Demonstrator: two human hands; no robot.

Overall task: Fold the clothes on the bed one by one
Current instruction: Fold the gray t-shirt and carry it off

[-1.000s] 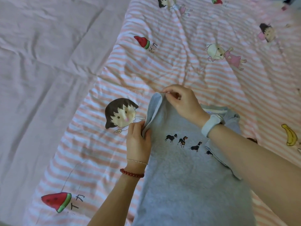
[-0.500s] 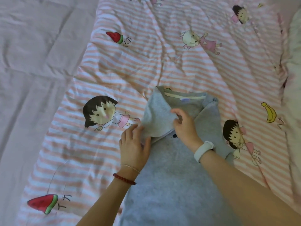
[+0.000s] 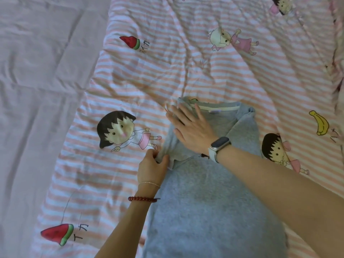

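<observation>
A grey T-shirt lies on the striped cartoon quilt, collar at the far end. Both sleeves are folded in over its chest and hide most of the small dog print. My left hand pinches the left folded edge of the shirt between thumb and fingers. My right hand, with a watch on the wrist, lies flat with spread fingers on the folded left sleeve, just below the collar.
The quilt, pink and white striped with cartoon girls, watermelons and a banana, covers most of the bed. A plain pale pink sheet fills the left side. A bunched pale fabric edge rises at the far right.
My right hand has let go of the sleeve tip after folding it over the chest and now lies flat on it. My left hand stays at the left fold.
</observation>
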